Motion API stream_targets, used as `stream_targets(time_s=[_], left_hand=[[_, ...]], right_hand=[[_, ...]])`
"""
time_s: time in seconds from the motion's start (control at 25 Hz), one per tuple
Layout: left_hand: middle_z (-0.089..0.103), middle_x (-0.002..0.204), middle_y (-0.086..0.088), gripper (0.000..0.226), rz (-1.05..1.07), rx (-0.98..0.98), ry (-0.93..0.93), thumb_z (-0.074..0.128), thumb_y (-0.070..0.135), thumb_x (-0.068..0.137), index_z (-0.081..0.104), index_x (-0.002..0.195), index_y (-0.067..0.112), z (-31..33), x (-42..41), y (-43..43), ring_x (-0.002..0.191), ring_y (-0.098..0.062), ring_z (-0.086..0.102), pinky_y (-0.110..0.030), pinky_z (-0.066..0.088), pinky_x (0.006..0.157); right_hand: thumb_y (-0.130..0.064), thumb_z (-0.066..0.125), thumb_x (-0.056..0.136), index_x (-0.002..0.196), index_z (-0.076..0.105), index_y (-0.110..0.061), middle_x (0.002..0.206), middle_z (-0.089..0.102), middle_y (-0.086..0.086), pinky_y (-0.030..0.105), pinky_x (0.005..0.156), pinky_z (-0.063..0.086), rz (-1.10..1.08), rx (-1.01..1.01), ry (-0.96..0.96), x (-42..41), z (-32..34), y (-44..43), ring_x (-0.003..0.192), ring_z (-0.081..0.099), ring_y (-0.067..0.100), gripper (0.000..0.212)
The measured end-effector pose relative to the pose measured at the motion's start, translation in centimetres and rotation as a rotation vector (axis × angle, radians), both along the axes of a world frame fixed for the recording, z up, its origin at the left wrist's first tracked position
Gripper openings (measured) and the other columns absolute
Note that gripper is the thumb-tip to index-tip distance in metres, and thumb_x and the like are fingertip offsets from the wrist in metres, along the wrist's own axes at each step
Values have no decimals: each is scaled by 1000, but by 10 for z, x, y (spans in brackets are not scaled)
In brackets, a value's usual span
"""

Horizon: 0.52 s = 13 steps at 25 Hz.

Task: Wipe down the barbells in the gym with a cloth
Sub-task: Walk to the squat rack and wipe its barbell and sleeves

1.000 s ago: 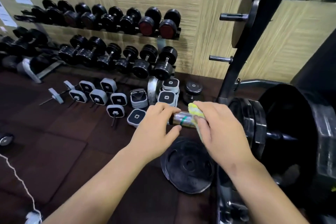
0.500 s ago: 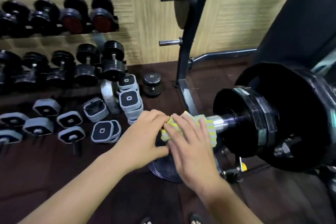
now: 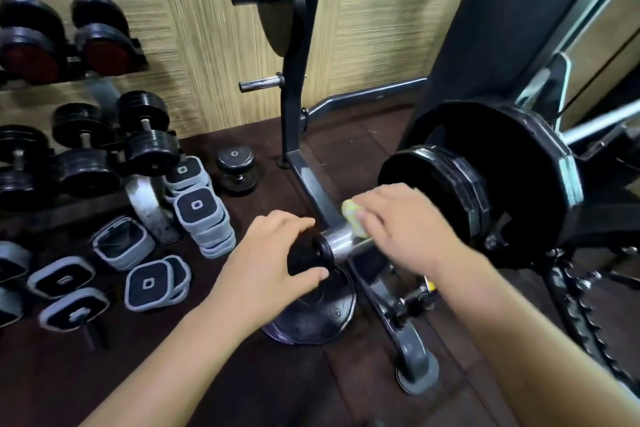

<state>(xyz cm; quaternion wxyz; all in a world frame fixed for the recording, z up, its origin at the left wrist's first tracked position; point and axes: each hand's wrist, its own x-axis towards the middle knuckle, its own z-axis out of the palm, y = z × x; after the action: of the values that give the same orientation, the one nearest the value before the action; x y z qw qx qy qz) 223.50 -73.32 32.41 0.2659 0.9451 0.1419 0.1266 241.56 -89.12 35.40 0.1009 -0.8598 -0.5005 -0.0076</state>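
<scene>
1. Wiping is under way on the chrome barbell sleeve. The right hand holds a yellow-green cloth against it, fingers curled over the cloth.
2. The left hand grips the sleeve's dark end between curled fingers and thumb, likely steadying it.
3. The next move probably calls for rubbing the cloth along the bare stretch between the hands.
4. Black weight plates just beyond the right hand cover the inner sleeve. A loose black plate lies on the floor below both hands.

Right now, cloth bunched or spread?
Bunched: the cloth is wadded under the right hand, pressed on the barbell sleeve.
</scene>
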Motion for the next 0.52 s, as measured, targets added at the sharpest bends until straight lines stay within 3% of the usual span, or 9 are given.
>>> stream_targets(time_s=[0.08, 0.16, 0.28, 0.4, 0.52], left_hand=[[42, 127, 23, 78, -14, -3, 13, 68, 63, 75, 44, 143, 33, 2, 1, 3, 124, -6, 39, -31, 44, 98], [42, 127, 23, 85, -34, -6, 26, 62, 69, 71, 41, 145, 32, 6, 6, 6, 124, -6, 38, -33, 44, 99], [41, 128, 22, 94, -65, -26, 61, 53, 74, 65, 38, 148, 31, 9, 10, 9, 122, -5, 36, -35, 43, 102], [38, 133, 24, 90, -126, -19, 96, 61, 68, 71, 35, 150, 32, 11, 10, 8, 122, -4, 33, -36, 43, 102], [38, 132, 26, 82, -153, -8, 95, 66, 57, 79, 34, 150, 33, 12, 11, 7, 121, -1, 32, -30, 41, 101]], right_hand=[[-52, 20, 92, 119, 69, -27, 110, 71, 5, 46, 93, 51, -104, -169, -31, 14, 6, 12, 108, 61, 33, 61], [-49, 20, 93, 118, 69, -28, 109, 71, 3, 45, 91, 50, -16, -156, -102, -12, -5, 32, 105, 61, 32, 59], [-39, 38, 102, 125, 68, -24, 114, 69, 0, 46, 96, 45, 139, 161, -36, -46, -24, 12, 109, 61, 28, 40], [-27, 47, 104, 139, 62, -17, 140, 60, 9, 56, 111, 37, -81, 408, -116, -18, -48, -24, 135, 51, 35, 39], [-24, 47, 102, 146, 53, -18, 157, 46, 12, 65, 121, 23, -213, 592, -23, -54, -79, -7, 152, 32, 36, 44]])
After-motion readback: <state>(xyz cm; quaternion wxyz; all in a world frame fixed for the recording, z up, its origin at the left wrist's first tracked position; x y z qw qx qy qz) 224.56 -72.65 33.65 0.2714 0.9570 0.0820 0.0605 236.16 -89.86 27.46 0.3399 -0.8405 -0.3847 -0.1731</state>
